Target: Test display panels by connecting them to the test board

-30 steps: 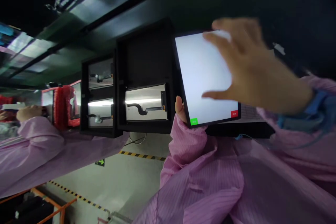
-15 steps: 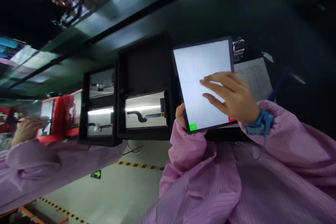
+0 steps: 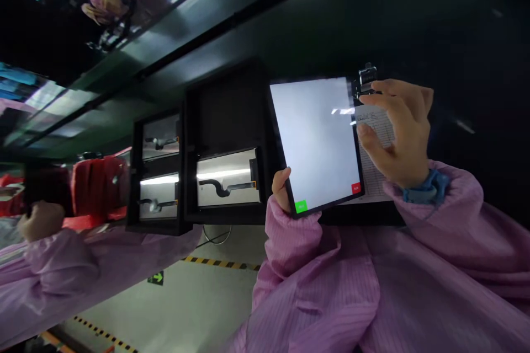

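Where panels are trayed: one silvery panel (image 3: 227,174) is held in the lower half of the nearer black tray (image 3: 226,215), two more panels (image 3: 159,183) in the farther black tray (image 3: 155,226).
Left hand (image 3: 281,190): the lit tablet (image 3: 317,146) is clamped in its grip by the lower left edge; its palm is hidden.
Right hand (image 3: 403,132): curved over a printed sheet (image 3: 375,176) near a metal clip (image 3: 367,77), thumb and fingers parted; tablet contact cannot be told.
Tablet: held right of both trays, screen upward; its long axis is pointed away from the torso (image 3: 323,287), slanted leftward.
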Demonstrator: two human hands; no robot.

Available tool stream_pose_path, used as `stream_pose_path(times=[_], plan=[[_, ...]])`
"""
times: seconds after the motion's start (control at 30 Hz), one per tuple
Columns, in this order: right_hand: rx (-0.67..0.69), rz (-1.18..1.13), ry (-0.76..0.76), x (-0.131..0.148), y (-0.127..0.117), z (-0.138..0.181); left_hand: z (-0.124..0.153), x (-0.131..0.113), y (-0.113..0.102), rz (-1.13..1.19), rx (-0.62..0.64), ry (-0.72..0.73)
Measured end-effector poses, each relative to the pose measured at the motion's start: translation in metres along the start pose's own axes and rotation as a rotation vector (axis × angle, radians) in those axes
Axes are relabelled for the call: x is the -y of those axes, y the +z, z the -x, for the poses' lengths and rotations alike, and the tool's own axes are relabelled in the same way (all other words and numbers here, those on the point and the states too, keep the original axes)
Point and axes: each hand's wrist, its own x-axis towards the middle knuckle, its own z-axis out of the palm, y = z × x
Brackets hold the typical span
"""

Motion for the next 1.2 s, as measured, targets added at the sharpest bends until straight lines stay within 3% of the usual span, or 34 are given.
stream_pose_path(times=[0.13,0.23,0.43,0.63,0.7,0.77,0.83,0.9,1.03,1.2], plan=[[0.086,-0.142,0.072,0.002,-0.008,-0.003,0.019,-0.04,0.011,0.099,0.15,0.004],[0.158,-0.256,-0.044,0.01,-0.013,-0.003,0.03,-0.057,0.022,-0.014,0.186,0.124],[0.291,-0.324,-0.195,0.021,-0.016,0.0,0.027,-0.055,0.041,-0.293,0.239,0.226],[0.196,-0.284,-0.257,0.016,-0.016,-0.001,0.031,-0.057,0.052,-0.264,0.286,0.212],[0.186,-0.261,-0.248,0.015,-0.016,-0.001,0.037,-0.051,0.045,-0.279,0.207,0.323],[0.158,-0.266,-0.253,0.013,-0.016,-0.001,0.041,-0.035,0.032,-0.368,0.022,0.465],[0.149,-0.276,-0.254,0.012,-0.016,-0.002,0.043,-0.012,0.015,-0.557,-0.199,0.59],[0.152,-0.276,-0.264,0.009,-0.015,-0.003,0.044,0.015,0.0,-0.772,-0.303,0.641],[0.094,-0.3,-0.298,0.006,-0.011,-0.003,0.045,0.057,-0.014,-1.019,-0.189,0.641],[0.061,-0.334,-0.298,0.003,-0.007,-0.002,0.046,0.069,-0.012,-1.099,-0.124,0.696]])
